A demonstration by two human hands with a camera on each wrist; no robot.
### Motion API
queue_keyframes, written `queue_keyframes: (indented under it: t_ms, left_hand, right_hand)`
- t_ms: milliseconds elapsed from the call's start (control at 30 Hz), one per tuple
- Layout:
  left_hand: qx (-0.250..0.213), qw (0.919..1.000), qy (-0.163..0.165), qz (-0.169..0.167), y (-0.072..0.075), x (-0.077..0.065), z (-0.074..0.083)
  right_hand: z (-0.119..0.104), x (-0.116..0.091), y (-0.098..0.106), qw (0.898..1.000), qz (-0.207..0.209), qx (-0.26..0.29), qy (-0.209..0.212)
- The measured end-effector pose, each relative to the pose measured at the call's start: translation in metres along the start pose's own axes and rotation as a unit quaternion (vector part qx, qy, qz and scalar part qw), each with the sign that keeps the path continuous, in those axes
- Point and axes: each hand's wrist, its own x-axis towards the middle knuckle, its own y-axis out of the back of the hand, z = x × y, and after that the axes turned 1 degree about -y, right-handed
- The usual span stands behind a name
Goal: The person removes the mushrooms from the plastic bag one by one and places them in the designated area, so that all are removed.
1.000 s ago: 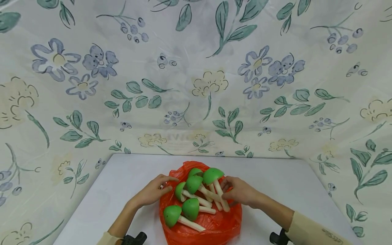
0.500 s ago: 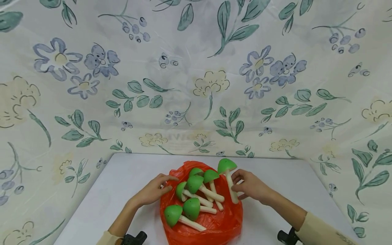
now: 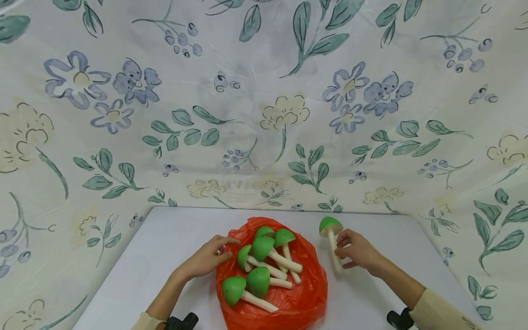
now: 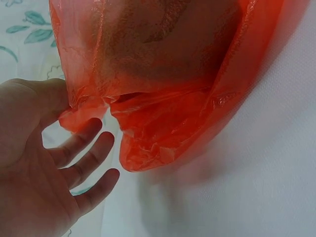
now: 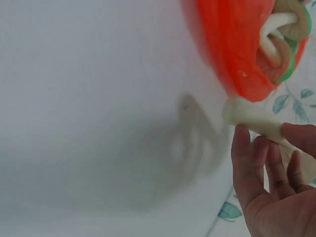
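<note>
A red plastic bag (image 3: 303, 302) lies opened out on the table, with several toy mushrooms (image 3: 258, 281) inside, green domed caps on pale stems. My left hand (image 3: 206, 257) holds the bag's left rim; in the left wrist view, thumb and index finger pinch the crumpled red plastic (image 4: 158, 113) while the other fingers spread loosely. To the right of the bag, my right hand (image 3: 360, 252) grips one mushroom (image 3: 331, 226) by its stem, cap upward and slightly tilted. The right wrist view shows thumb and fingertips around the pale stem (image 5: 253, 117), whose end hangs over the table.
The white table (image 3: 173, 238) reaches back to a wall covered with floral cloth (image 3: 235, 114). A dark wrist camera mount (image 3: 181, 321) shows by the left sleeve, and another mount (image 3: 400, 318) by the right sleeve.
My right hand has lifted a mushroom out of the bag's right side and carried it rightward, past the rim and over the table. The left hand has stayed at the bag's left rim.
</note>
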Motion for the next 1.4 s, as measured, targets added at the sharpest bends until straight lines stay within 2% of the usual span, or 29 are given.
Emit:
queue_keyframes:
  t_ms: [267,533,733,967,1400]
  left_hand:
    - [-0.002,1.0,-0.007,-0.003,0.001,-0.002,-0.001]
    - [0.005,1.0,0.001,0.003,-0.001,0.0,0.0]
    - [-0.005,0.9999,-0.004,-0.009,-0.003,0.0,0.0]
    - [-0.004,1.0,0.004,0.002,-0.001,0.0,0.003]
    - [-0.004,1.0,-0.003,-0.001,0.0,0.0,0.004]
  right_hand:
    - [0.02,0.009,0.005,1.0,0.007,-0.019,-0.021]
    - [0.03,0.018,0.004,0.999,0.011,-0.011,-0.049]
    - [0.036,0.019,0.005,0.998,0.0,-0.008,-0.067]
    - [0.034,0.017,0.006,0.999,-0.009,-0.011,-0.053]
    - [0.028,0.015,0.01,0.998,-0.008,-0.025,-0.05]
